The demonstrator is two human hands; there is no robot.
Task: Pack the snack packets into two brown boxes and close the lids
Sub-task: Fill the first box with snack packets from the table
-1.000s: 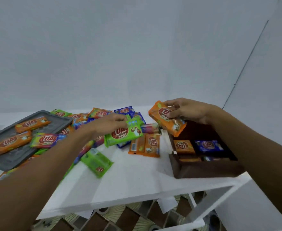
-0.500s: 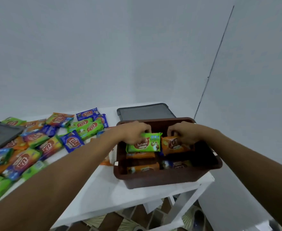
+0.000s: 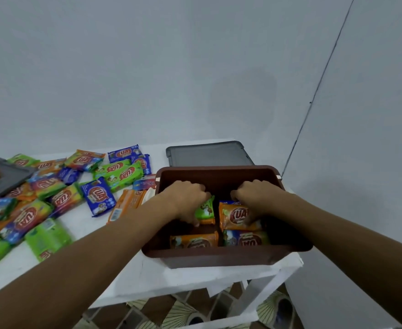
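both hands down in the brown box [image 3: 219, 258]; left hand [image 3: 185, 198] curled round a green packet [image 3: 206, 210], right hand [image 3: 254, 195] gripping an orange packet [image 3: 233, 217] just beside it; box sits tight at the table [image 3: 171, 276] front-right corner; grey lid [image 3: 207, 154] flat behind; loose packets [image 3: 98, 195] crowd the left, bare strip along the front edge

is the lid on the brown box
No, the grey lid lies flat on the table behind the box, which stands open.
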